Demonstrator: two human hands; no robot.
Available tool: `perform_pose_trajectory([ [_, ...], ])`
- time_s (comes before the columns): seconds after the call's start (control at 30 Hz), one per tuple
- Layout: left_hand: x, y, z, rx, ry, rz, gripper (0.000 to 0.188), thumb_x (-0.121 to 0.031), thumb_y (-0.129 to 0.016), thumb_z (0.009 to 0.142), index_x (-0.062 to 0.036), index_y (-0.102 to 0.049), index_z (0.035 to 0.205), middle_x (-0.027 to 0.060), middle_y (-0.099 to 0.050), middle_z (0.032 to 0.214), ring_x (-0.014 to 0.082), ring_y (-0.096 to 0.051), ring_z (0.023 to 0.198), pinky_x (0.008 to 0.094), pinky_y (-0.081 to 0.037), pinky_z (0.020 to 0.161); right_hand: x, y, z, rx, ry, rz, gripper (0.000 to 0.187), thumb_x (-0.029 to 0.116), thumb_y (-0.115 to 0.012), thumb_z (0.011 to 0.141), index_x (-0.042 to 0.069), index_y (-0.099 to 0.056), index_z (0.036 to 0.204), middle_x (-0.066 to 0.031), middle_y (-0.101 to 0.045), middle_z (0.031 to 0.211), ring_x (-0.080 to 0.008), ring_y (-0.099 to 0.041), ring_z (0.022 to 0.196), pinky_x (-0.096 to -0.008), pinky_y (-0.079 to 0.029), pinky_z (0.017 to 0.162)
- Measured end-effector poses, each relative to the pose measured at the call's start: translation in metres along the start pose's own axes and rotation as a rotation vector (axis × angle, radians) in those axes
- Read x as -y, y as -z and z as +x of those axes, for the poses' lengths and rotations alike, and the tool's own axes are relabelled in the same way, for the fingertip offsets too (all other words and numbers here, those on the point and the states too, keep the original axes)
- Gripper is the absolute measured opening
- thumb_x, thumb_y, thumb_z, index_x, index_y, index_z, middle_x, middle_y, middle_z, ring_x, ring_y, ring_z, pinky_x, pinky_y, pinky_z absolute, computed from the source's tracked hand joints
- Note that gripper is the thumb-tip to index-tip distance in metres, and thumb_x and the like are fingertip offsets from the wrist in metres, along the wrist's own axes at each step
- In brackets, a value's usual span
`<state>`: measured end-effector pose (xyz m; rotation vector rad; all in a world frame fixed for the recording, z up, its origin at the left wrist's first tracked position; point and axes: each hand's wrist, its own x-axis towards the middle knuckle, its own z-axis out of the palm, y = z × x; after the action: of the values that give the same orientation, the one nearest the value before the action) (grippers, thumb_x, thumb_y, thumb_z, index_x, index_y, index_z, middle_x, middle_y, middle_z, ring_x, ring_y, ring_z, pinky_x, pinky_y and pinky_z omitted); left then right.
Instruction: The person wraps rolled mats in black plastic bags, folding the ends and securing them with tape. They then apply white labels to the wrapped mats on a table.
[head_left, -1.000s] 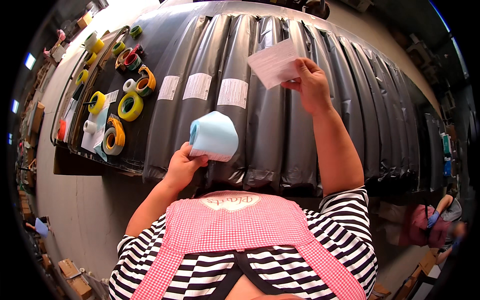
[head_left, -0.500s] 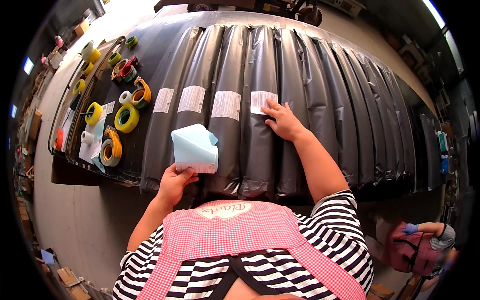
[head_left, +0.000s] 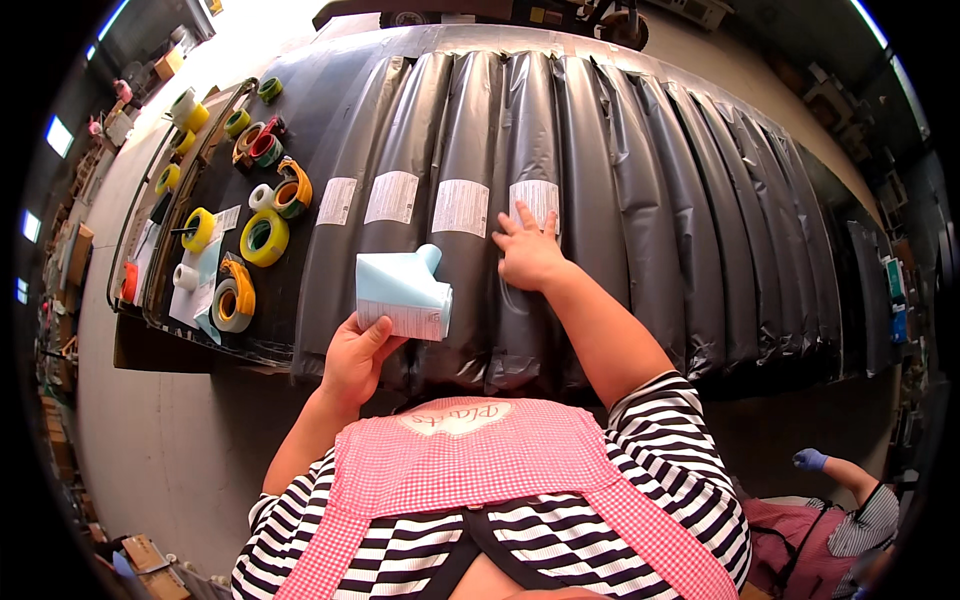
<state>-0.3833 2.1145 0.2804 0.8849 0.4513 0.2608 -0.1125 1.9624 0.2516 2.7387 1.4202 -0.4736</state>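
Long black plastic-wrapped packages [head_left: 585, 190] lie side by side across the table, running away from me. Printed white labels are stuck on several at the left, among them a label [head_left: 461, 207] just left of my right hand. My right hand [head_left: 530, 248], fingers spread, presses on another white label [head_left: 534, 196] and the package around it. Low at the left, my left hand [head_left: 362, 358] pinches a folded strip of labels [head_left: 403, 295] with pale blue backing, thumb on its printed face. The strip hangs over the near ends of two packages.
Left on the dark tabletop [head_left: 318, 115] are yellow tape rolls [head_left: 264, 238], orange-handled tape dispensers [head_left: 234, 296] and small white rolls [head_left: 185, 277]. A metal-framed rack [head_left: 150, 262] borders that side. Behind me at the lower right, a person [head_left: 815, 525] wears a purple glove.
My right hand has slid left and flattened over the label, where it had touched the label's right edge. The label strip in my left hand has tilted, showing more printed face.
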Motion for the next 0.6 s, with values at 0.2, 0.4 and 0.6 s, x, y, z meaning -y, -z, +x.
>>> perform_pose_trajectory([
  [0.2,-0.005,-0.019,0.023,-0.047,-0.002,-0.054,0.041,-0.024,-0.066,0.095,-0.0001,-0.054,0.127,0.0094,-0.064,0.117,0.0202,-0.062,0.110,0.0366,-0.050,0.098,0.045,0.029,-0.118,-0.011,0.805,0.765,0.015,0.013,-0.066,0.084,0.011,-0.072,0.098,-0.0083,-0.071,0.094,-0.0259,-0.067,0.080,-0.0378,-0.051,0.078],
  [0.4,-0.005,-0.032,0.029,0.275,0.212,-0.171,0.054,-0.030,-0.067,0.094,-0.0016,-0.047,0.135,0.0098,-0.059,0.124,0.0203,-0.058,0.117,0.0355,-0.051,0.096,0.076,0.029,-0.120,-0.873,0.588,0.197,0.053,0.010,-0.072,0.077,0.017,-0.062,0.128,-0.0057,-0.053,0.138,-0.0279,-0.047,0.130,-0.0432,-0.038,0.110],
  [0.6,0.000,-0.037,0.033,0.371,0.116,0.480,0.022,-0.007,-0.065,0.093,0.0006,-0.064,0.114,0.0037,-0.067,0.097,0.0126,-0.062,0.087,0.0293,-0.054,0.080,0.069,0.023,-0.117,-0.904,0.428,0.354,0.058,0.010,-0.081,0.070,0.009,-0.064,0.125,-0.0068,-0.058,0.131,-0.0294,-0.053,0.113,-0.0393,-0.047,0.097],
])
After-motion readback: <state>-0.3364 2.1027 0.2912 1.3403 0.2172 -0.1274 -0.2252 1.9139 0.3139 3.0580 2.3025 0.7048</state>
